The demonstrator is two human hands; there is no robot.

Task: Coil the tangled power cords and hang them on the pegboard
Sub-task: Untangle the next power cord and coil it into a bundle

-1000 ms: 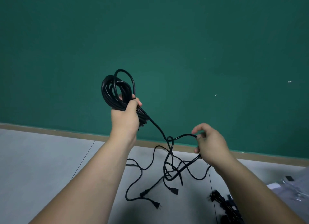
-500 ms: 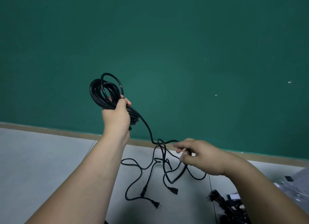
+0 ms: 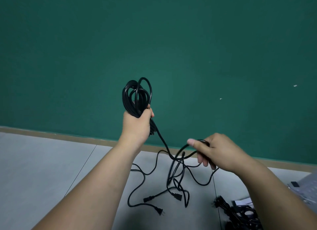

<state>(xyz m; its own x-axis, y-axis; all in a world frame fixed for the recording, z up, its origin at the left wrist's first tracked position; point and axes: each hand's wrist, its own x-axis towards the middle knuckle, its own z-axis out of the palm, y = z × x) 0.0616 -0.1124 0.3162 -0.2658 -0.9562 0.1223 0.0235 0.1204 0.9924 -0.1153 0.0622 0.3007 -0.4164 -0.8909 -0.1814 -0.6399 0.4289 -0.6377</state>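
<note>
Power cord coil [image 3: 135, 96] stood upright above the left hand [image 3: 137, 125], whose grip was closed round the gathered loops at their lower end. From that grip a free strand [image 3: 162, 140] ran down and to the right, its long axis slanting toward the right hand [image 3: 217, 152], which sat lower and nearer the floor [image 3: 42, 161]. The right grip pinched a cord bend [image 3: 182, 149] between thumb and curled fingers, just beside a knot of crossing strands [image 3: 177, 158]. Below, the loose tangle [image 3: 178, 187] lay on the floor. Judgement: the next loop must travel up-left to the coil; the knot, lying between both grips, could snag.
</note>
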